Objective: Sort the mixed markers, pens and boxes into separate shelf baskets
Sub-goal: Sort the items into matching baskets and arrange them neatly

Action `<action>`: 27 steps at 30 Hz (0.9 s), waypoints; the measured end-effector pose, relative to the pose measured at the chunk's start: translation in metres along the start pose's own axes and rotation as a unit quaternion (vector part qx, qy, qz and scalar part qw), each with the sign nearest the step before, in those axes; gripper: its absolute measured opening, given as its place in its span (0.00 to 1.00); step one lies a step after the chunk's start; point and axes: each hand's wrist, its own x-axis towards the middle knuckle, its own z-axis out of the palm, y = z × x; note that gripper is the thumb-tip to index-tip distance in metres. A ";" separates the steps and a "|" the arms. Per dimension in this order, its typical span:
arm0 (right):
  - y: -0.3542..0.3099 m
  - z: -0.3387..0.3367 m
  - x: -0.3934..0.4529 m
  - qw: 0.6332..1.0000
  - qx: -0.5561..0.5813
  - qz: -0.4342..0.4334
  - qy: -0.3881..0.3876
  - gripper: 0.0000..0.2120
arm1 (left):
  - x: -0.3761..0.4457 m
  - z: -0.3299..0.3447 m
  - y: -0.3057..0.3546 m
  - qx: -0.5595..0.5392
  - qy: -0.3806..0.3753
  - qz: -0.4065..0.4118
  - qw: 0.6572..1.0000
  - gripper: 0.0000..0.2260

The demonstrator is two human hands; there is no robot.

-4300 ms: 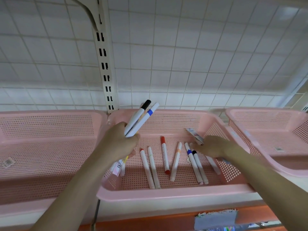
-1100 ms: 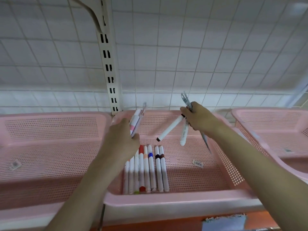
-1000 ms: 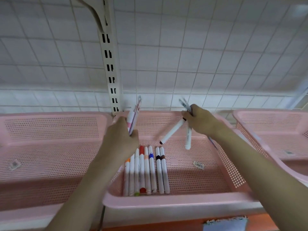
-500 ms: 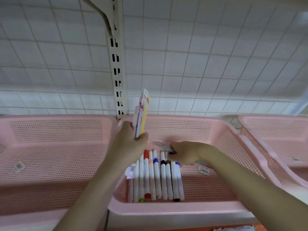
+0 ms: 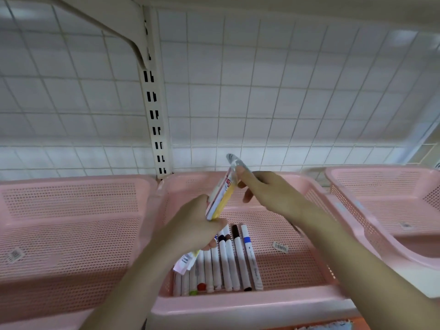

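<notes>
My left hand (image 5: 197,226) grips a flat yellow and pink box (image 5: 221,198), tilted up over the middle pink basket (image 5: 250,308). A white label hangs out below the fist. My right hand (image 5: 269,194) is just right of the box's top end and holds a clear pen pack (image 5: 232,161) whose tip sticks up past the box. Whether the pack touches the box I cannot tell. Several white markers (image 5: 226,263) with coloured caps lie side by side at the basket's front left, partly hidden by my left hand.
A pink basket (image 5: 71,222) stands on the left and another (image 5: 381,186) on the right. A barcode sticker (image 5: 280,247) lies on the middle basket's floor. A slotted shelf upright (image 5: 154,115) runs up the tiled wall behind.
My right hand set two markers down at the right end of the row, then rose with the clear pack to the top of the box. My left hand tilted the box rightwards.
</notes>
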 end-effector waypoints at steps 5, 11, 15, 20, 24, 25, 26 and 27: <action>0.004 0.003 -0.007 0.994 0.078 0.043 -0.065 0.21 | -0.002 0.008 0.002 0.034 -0.005 0.028 0.999 0.12; 0.000 0.007 -0.005 0.983 0.153 0.069 -0.079 0.15 | -0.007 0.010 0.005 0.034 -0.008 0.032 0.999 0.18; -0.007 0.019 -0.002 0.987 0.143 0.071 -0.010 0.14 | -0.005 0.011 0.003 0.099 0.047 0.029 0.994 0.20; -0.015 0.025 0.004 0.982 0.178 0.060 0.020 0.16 | -0.005 0.010 -0.001 0.067 0.091 0.021 0.993 0.19; -0.014 0.018 0.009 0.981 0.171 0.052 0.072 0.15 | -0.008 0.006 -0.002 0.040 0.110 0.010 0.993 0.21; -0.013 0.015 0.011 0.981 0.170 0.052 0.080 0.14 | -0.008 0.003 -0.002 0.027 0.111 -0.001 0.993 0.21; -0.011 0.010 0.013 0.980 0.170 0.054 0.089 0.14 | -0.008 0.000 -0.003 0.001 0.109 -0.013 0.994 0.20; -0.009 0.005 0.014 0.979 0.169 0.057 0.098 0.14 | -0.008 -0.004 -0.003 -0.035 0.101 -0.025 0.994 0.18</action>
